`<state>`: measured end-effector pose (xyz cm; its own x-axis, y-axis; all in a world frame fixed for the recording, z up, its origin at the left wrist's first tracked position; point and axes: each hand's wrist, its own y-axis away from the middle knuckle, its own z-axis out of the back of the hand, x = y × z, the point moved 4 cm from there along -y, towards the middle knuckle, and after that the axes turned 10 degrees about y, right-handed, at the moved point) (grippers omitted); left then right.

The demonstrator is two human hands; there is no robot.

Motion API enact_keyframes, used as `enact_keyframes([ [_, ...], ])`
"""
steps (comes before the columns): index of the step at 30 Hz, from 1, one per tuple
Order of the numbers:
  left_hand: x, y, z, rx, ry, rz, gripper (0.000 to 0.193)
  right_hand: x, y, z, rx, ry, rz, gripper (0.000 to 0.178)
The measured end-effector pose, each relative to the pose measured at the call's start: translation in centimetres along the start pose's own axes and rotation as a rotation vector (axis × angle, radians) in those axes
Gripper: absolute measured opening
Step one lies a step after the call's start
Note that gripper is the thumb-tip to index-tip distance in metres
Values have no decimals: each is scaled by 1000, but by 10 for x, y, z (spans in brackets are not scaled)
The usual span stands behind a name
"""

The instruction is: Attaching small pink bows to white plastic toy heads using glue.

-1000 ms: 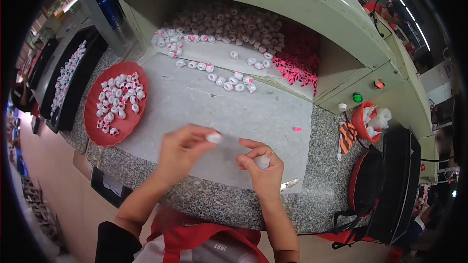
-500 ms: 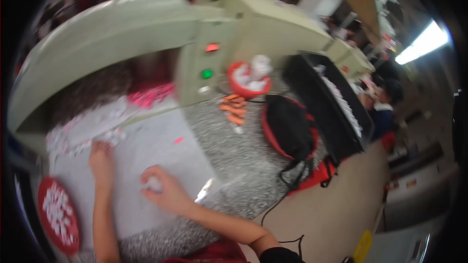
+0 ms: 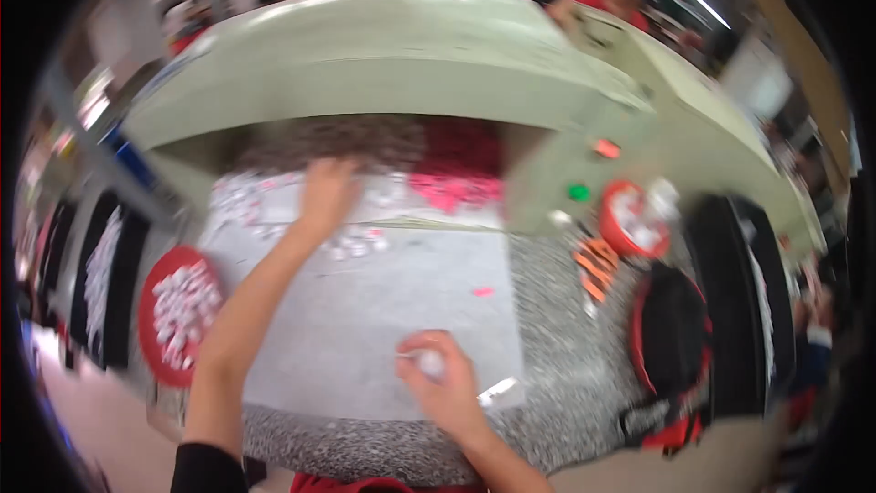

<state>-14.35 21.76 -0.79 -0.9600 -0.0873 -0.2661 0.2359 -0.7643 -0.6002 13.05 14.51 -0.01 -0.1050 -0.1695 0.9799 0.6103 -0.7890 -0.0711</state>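
My left hand (image 3: 328,196) reaches into the low opening of a pale green machine (image 3: 383,64), over small white pieces (image 3: 242,201) strewn along its ledge. Motion smears its fingers, so I cannot see whether they hold anything. Above the white sheet (image 3: 338,347), my right hand (image 3: 443,379) is curled with thumb and forefinger around a small white rounded piece (image 3: 430,364). Bright pink pieces (image 3: 456,192) lie in the opening, to the right of my left hand. A single pink scrap (image 3: 484,292) rests on the sheet.
A red dish (image 3: 155,361) of white pieces stands at left. On the right are an orange-red bowl (image 3: 630,251) with white items, orange strips (image 3: 598,265), a black and red pouch (image 3: 672,333) and a black tray (image 3: 725,301). Coloured buttons sit on the machine's front.
The view has swung left and levelled. My left hand has moved from the sheet's far edge into the machine opening. My right hand still holds the white piece above the sheet.
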Motion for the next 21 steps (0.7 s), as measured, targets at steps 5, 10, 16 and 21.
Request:
enact_keyframes([
  [5, 33, -31, -40, -165, -173, -174, 32, -3, 8, -2, 47, -118, -198, 13],
  [10, 56, 3, -50, 124, -16, 86, 33, -14, 10, -7, 64, -17, 17, 11],
  [16, 33, 43, 6, -27, -51, 45, 24, -3, 5, -9, 173, -16, -38, 13],
  [21, -23, 71, 28, 200, 231, 122, 19, -2, 2, 10, 145, -24, -51, 12],
])
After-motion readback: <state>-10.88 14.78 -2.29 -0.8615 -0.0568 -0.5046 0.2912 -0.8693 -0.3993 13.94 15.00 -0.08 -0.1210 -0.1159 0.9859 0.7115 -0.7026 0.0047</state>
